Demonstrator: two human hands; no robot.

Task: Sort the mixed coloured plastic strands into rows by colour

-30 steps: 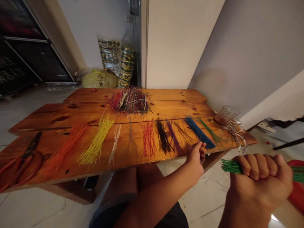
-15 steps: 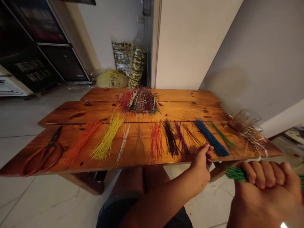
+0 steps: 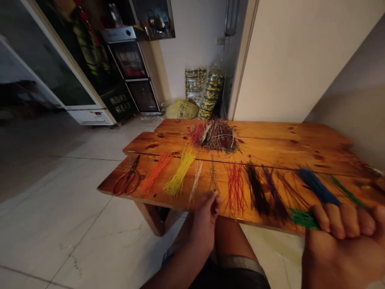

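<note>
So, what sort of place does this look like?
Probably a home or a small shop's back room: a white marble-look tile floor, a plank-topped orange wooden table holding sorted coloured strands, and a tall glass-fronted cabinet by the wall.

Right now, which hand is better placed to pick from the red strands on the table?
Probably the left hand: it looks empty and sits at the near edge of the wooden table, beside the red strands. The right hand is a fist around a green bundle.
</note>
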